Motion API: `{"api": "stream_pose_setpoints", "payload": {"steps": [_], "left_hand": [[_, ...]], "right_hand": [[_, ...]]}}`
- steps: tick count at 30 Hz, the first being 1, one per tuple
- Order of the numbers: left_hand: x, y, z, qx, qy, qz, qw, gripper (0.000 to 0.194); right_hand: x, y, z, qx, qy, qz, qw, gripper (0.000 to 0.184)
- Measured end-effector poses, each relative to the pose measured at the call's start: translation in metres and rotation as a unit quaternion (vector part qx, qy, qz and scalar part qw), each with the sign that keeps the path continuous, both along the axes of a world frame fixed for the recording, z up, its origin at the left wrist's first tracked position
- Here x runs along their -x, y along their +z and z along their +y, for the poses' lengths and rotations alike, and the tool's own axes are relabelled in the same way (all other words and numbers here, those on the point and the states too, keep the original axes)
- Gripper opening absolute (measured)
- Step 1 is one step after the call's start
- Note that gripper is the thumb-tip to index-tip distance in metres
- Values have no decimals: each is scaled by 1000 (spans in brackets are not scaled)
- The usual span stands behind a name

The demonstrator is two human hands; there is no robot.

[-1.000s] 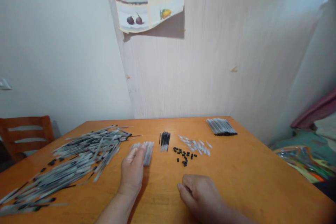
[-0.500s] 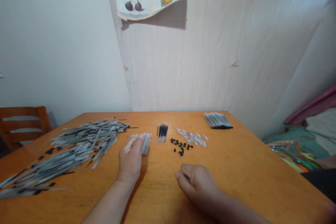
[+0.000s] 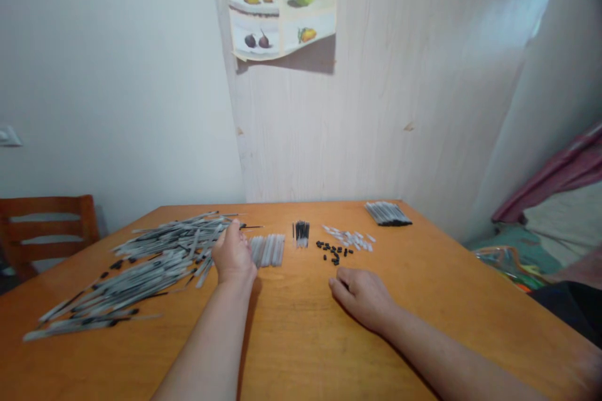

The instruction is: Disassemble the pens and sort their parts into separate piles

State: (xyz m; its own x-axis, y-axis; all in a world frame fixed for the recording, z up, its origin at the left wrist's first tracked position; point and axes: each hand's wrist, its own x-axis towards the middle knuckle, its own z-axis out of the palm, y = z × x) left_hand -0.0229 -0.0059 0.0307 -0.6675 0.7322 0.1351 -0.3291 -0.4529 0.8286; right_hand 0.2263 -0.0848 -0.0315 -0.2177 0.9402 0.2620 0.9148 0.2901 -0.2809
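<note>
My left hand (image 3: pixel 234 255) is over the right end of a loose pile of thin clear tubes with black parts (image 3: pixel 141 279), which look like pen pieces. Its fingers are curled, and whatever may be in them is hidden. Just to its right, a row of clear tubes (image 3: pixel 270 250) lies side by side, partly covered by the hand. My right hand (image 3: pixel 362 297) rests on the table, closed in a loose fist whose inside does not show. Beyond it are small black plugs (image 3: pixel 335 252) and small whitish tips (image 3: pixel 350 238).
A bundle of thin black sticks with pale ends (image 3: pixel 302 234) lies mid-table. A neat stack of clear tubes with black ends (image 3: pixel 388 213) is at the far right of the wooden table (image 3: pixel 291 338). A chair (image 3: pixel 47 229) stands to the left, a plastic bag (image 3: pixel 503 263) to the right.
The view has tilted up. My left hand has moved from the tube row to the pile on its left, uncovering more of the row. My right hand stays closed near the black plugs.
</note>
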Motion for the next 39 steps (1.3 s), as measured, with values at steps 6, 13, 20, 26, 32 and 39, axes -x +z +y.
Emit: {"api": "stream_pose_setpoints", "payload": {"steps": [6,13,20,26,32,39], "left_hand": [[7,0,5,1,6,-26,1000,37],[1,0,3,9,1,-1,1000,38],[1,1,2,21,1,9,1000,37],[2,-1,3,26,-4,9,1000,35],[6,-2,6,17,-10,3,1000,36],[13,-1,8,8,-3,-19,1000,37]], "right_hand": [[0,0,1,1,-5,-9,1000,41],[2,0,2,1,-7,-11,1000,38],[3,0,3,9,-13,-16,1000,35],[3,2,3,3,-9,-13,1000,35],[2,1,3,4,-6,-12,1000,37],[1,1,2,2,-2,0,1000,38]]}}
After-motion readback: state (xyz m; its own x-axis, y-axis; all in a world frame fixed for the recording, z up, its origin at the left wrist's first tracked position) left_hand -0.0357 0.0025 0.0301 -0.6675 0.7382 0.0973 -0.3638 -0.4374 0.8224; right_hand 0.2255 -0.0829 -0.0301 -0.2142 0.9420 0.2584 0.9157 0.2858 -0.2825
